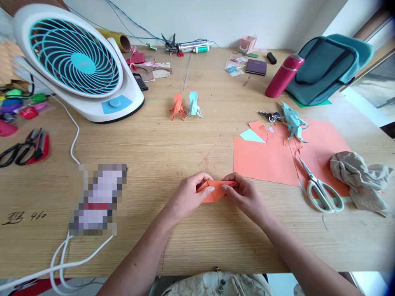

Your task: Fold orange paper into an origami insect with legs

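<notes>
Both hands pinch a small folded piece of orange paper [216,190] just above the wooden table [173,156], near its front middle. My left hand [189,195] grips the paper's left end with thumb and fingers closed. My right hand [243,193] holds the right end the same way. Farther back stand two finished paper figures, an orange one [177,107] and a light blue one [194,104], side by side.
Orange paper sheets [268,160] with scraps lie to the right, with a teal paper figure [293,121], keys, grey-handled scissors [321,191] and a crumpled cloth [361,179]. A fan [77,61] stands back left, its white cable [74,139] running forward. A magenta bottle [284,76] and teal bag [330,68] sit back right.
</notes>
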{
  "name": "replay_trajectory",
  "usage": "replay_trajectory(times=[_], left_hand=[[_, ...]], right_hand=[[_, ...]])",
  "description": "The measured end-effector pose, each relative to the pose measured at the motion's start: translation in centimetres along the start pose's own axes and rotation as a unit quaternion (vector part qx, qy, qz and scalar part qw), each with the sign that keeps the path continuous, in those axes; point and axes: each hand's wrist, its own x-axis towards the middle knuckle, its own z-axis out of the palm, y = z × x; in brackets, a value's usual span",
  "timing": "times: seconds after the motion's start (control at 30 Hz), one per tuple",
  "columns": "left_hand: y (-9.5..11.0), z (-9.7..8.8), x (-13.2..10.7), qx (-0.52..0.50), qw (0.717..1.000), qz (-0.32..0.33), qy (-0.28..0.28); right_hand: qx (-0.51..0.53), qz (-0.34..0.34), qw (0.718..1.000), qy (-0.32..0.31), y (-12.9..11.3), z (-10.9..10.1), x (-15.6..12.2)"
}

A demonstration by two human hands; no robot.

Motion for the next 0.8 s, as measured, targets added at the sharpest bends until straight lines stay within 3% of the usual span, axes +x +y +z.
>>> replay_trajectory(times=[0.23,0.43,0.8], left_hand=[[0.3,0.3,-0.3,0.089,0.996,0.028,-0.003],[0.7,0.5,-0.6,0.122,0.99,0.05,-0.038],[0.0,0.6,-1.5,0.174,0.972,0.159,-0.028]], right_hand=[[-0.045,-0.037,0.998,0.035,0.7,-1.0,-0.9],[-0.161,-0.05,0.985,0.027,-0.2,-0.8,-2.7],[-0.222,-0.127,0.965,0.064,0.7,-0.7,-5.5]])
